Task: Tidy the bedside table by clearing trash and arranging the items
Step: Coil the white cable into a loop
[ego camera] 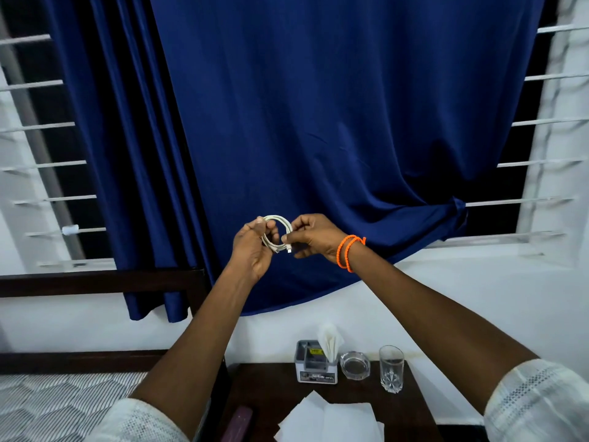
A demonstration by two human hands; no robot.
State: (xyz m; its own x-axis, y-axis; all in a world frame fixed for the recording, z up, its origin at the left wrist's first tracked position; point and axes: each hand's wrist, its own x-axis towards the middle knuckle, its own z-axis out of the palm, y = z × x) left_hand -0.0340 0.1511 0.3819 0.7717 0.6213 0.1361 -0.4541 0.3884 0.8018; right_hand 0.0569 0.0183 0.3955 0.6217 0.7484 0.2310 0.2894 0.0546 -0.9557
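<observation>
Nearest the camera, on the dark bedside table, white sheets of paper lie loose at the near edge, and a dark flat object, too cut off to identify, sits at the near left corner. Farther back, along the wall, stand a small grey organiser with a folded tissue sticking up from it, a glass ashtray just to its right, and a tall glass right of that. The bed lies to the left.

Both arms reach up and away over the table, in front of the blue curtain. The left hand is closed around the left side of a coiled white cable, thumb on top. The right hand, with orange bands at the wrist, pinches the coil's right side near a plug end. The hands are close together, joined only by the cable, which is held in the air well above the table.

The step looks like finishing the coil before setting it down. The main risk, as I judge it, is the loops springing open if either pinch loosens, since nothing binds them. A loose end could then drop toward the glass or ashtray below. Lowering the coil carelessly could also knock the tall glass, which looks easy to tip, or scatter the loose paper.
</observation>
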